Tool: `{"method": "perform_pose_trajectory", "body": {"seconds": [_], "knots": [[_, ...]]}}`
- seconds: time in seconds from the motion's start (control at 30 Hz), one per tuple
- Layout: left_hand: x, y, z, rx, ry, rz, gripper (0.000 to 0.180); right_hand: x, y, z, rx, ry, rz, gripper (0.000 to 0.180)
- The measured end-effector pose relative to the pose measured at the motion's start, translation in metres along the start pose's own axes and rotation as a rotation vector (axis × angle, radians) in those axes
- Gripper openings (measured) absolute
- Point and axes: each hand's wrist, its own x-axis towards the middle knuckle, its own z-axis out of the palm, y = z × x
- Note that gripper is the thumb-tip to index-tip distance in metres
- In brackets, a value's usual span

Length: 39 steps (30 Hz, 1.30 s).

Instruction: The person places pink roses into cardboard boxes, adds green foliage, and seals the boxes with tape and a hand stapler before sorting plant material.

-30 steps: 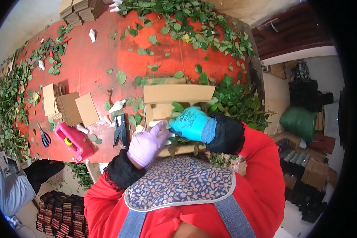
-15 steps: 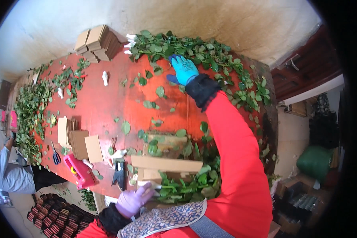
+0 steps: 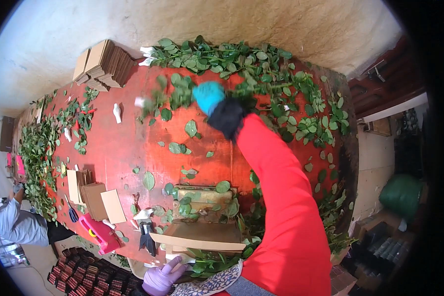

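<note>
Down at the near edge, the left hand (image 3: 162, 280), in a lilac glove, sits by the white end (image 3: 180, 258) of some leafy stems (image 3: 212, 264); its fingers look slightly apart, but whether they grip anything I cannot tell. Those stems lie just this side of a raised cardboard flap (image 3: 197, 241). Left of that, a black tool (image 3: 147, 239), then a pink tape dispenser (image 3: 99, 233), and scissors (image 3: 73, 213) beside upright cardboard pieces (image 3: 94, 201). Over on the left, a person in a light top (image 3: 22, 224) is by the desk (image 3: 116, 160), which is red and strewn with loose leaves. Now farther out, and the right arm is stretched long: the right hand (image 3: 209, 96), in a blue glove, is closed around a leafy sprig (image 3: 178, 92), blurred, its white tip pointing left. Just beyond, more leafy stems heap along the far side, right of a cardboard stack (image 3: 103, 64), both close to the wall (image 3: 222, 19).
</note>
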Motion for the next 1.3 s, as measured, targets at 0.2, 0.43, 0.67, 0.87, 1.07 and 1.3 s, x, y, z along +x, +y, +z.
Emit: {"method": "perform_pose_trajectory", "body": {"seconds": [0.2,0.43,0.67,0.87,1.07,1.3], "knots": [[0.001,0.0,0.005,0.099,0.115,0.004,0.047,-0.109,-0.025,-0.095,0.289,-0.358,-0.343,0.012],[0.005,0.004,-0.003,0.059,0.161,-0.004,0.044,0.033,0.058,-0.087,0.241,0.146,0.04,0.064],[-0.001,0.003,0.005,0.013,0.083,-0.047,0.043,0.073,0.102,-0.023,0.262,-0.063,0.202,0.072],[0.008,0.006,-0.014,0.017,0.113,-0.014,0.034,0.027,0.082,-0.007,0.381,0.179,-0.088,0.016],[0.005,0.005,-0.016,-0.076,-0.005,-0.002,0.044,-0.105,0.032,-0.076,0.647,0.093,-0.189,0.011],[-0.003,-0.004,0.002,-0.106,0.084,0.044,0.04,-0.117,0.078,-0.168,0.735,0.387,-0.134,0.022]]}}
